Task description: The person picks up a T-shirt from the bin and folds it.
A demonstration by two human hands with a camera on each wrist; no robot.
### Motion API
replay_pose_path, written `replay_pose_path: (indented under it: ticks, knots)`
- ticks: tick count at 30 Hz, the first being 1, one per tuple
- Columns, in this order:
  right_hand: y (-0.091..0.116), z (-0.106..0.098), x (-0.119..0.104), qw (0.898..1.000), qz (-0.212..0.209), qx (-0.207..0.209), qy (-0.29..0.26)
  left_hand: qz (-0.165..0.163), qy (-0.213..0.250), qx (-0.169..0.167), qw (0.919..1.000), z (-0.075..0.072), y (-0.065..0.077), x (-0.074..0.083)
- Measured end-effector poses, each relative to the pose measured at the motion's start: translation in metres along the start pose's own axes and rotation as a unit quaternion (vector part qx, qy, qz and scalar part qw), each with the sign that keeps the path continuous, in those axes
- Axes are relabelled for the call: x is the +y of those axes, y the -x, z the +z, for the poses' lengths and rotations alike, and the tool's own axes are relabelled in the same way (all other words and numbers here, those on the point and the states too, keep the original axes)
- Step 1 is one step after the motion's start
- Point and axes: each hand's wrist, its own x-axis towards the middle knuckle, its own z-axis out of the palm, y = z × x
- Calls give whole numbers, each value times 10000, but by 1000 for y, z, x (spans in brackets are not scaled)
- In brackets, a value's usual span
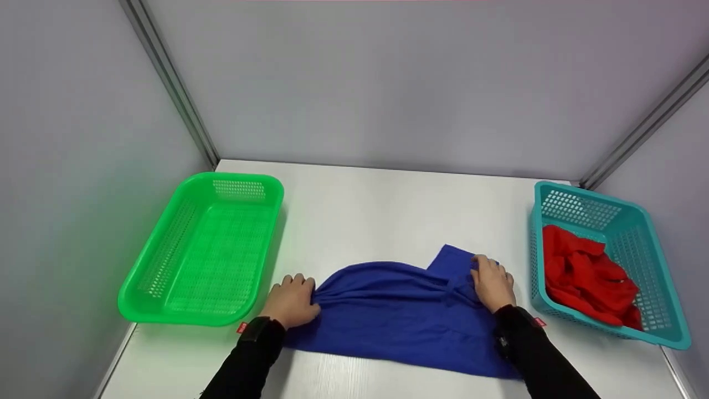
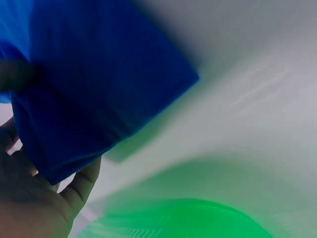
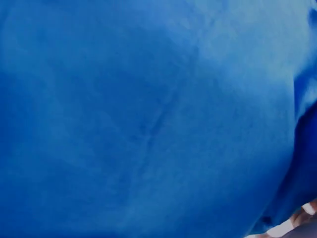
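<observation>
Running lengthwise left-right, blue cloth (image 1: 396, 324); flap (image 1: 450, 261) at right points away

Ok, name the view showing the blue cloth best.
Head view: most of the blue cloth shows, laid on the table. The left wrist view shows only part, with corners; the right wrist view is mostly fabric, close up.

In the head view the black sleeves (image 1: 249, 357) run off the bottom edge, the marks on the red tags (image 1: 242, 327) are too small to read, and the red cloth (image 1: 587, 277) hides part of the teal basket (image 1: 669, 277). The left wrist view cuts off the blue cloth (image 2: 99, 89), left hand (image 2: 34, 208) and blurred green basket (image 2: 183, 220); the right wrist view catches only a sliver of the right hand (image 3: 298, 223).
</observation>
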Motion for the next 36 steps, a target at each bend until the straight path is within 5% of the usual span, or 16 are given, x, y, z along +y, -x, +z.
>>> replay_pose_path:
  ticks: [4, 9, 17, 22, 28, 36]
  knots:
    - [0, -6, -1, 9980, 445, -445, 68, -103, 253, 384, 9989, -1, -2, 4]
    - [-6, -12, 0, 9928, 575, -1017, 261, 228, -147, 686, 9973, -2, -5, 3]
    - [-14, -22, -3, 9925, 371, -942, 682, 333, -295, 750, 9962, -5, -14, 0]
    - [-21, -33, -5, 9980, -140, -404, 474, 298, -253, 849, 9956, -16, -20, 3]
    - [-40, -61, -13, 9924, -869, 671, 564, -178, 631, 814, 9945, -40, -35, 9]
    - [-63, -95, -37, 9728, -1294, 1819, 615, -760, 1703, 1741, 9669, -71, -53, 12]
